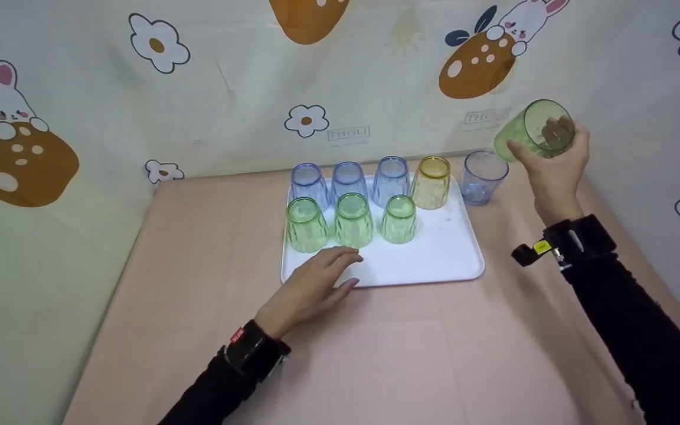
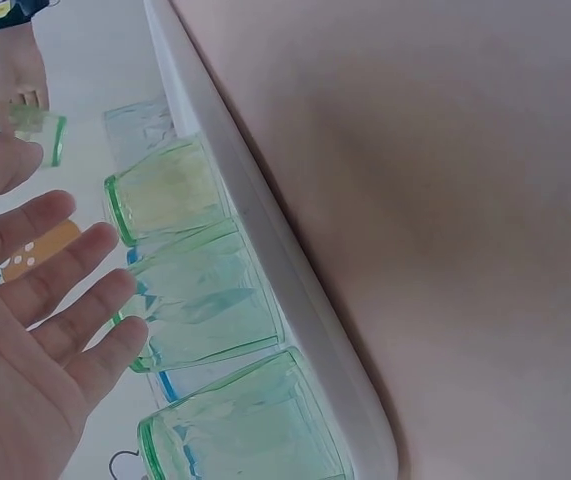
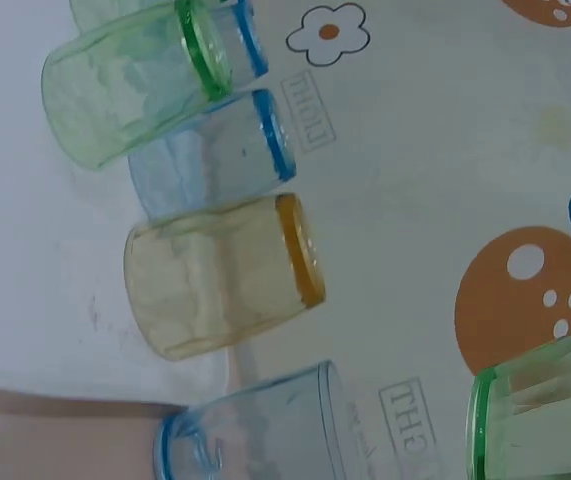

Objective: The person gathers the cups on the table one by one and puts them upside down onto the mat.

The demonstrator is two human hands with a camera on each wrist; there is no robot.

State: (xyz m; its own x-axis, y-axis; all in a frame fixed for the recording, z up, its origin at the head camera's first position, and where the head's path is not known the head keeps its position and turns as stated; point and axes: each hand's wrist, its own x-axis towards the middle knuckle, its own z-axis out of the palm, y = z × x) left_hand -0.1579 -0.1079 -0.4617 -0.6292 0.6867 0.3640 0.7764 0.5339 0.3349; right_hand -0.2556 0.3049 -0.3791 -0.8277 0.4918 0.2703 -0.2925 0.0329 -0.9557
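My right hand (image 1: 558, 168) grips a green glass (image 1: 511, 139) in the air, right of the tray. The glass is tilted, its wide mouth facing towards me; in the right wrist view the thick green base ring (image 3: 480, 430) shows. Below and left of it, a blue glass (image 1: 481, 180) stands mouth up on the table beside the tray. My left hand (image 1: 313, 283) holds nothing, its fingers extended over the front left edge of the white tray (image 1: 428, 260). Just beyond its fingertips are three upside-down green glasses (image 1: 353, 221).
Behind the green glasses, three blue glasses (image 1: 349, 180) and one yellow glass (image 1: 432, 183) form the tray's back row, all upside down. A pinkish cloth (image 1: 198, 265) covers the table. A printed sheet (image 1: 228, 88) with rabbits and flowers rises directly behind.
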